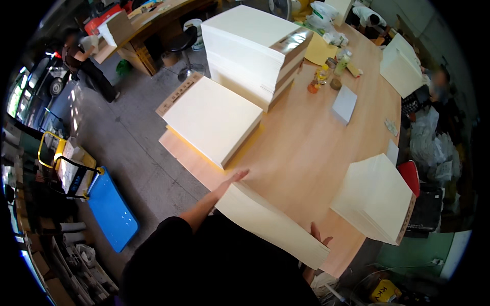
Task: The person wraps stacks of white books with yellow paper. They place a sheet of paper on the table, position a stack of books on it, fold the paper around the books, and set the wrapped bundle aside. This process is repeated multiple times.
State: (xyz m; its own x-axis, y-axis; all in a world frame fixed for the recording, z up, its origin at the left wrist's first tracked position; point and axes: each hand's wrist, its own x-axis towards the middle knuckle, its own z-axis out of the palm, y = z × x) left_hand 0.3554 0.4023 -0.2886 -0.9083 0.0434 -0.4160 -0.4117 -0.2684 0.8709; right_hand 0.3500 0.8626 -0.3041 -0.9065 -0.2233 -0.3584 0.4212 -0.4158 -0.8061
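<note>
A thick stack of cream paper sheets (270,220) stands between my two hands at the near edge of the table, its long side curving slightly. My left hand (232,183) presses against the stack's left end, fingers stretched forward over the tabletop. At the right end, my right hand (319,235) holds the stack from behind, with only the fingers and part of the wrist showing. Ahead of my left hand lies a block of cream sheets (212,117) with a brown printed strip. To the right sits another fanned pile of cream sheets (372,199).
A tall paper stack (245,56) rises at the far side of the wooden table (301,148). Small bottles (321,74) and a white pad (345,104) lie farther back. A blue flatbed trolley (109,209) stands on the floor at left. Other people are at work in the background.
</note>
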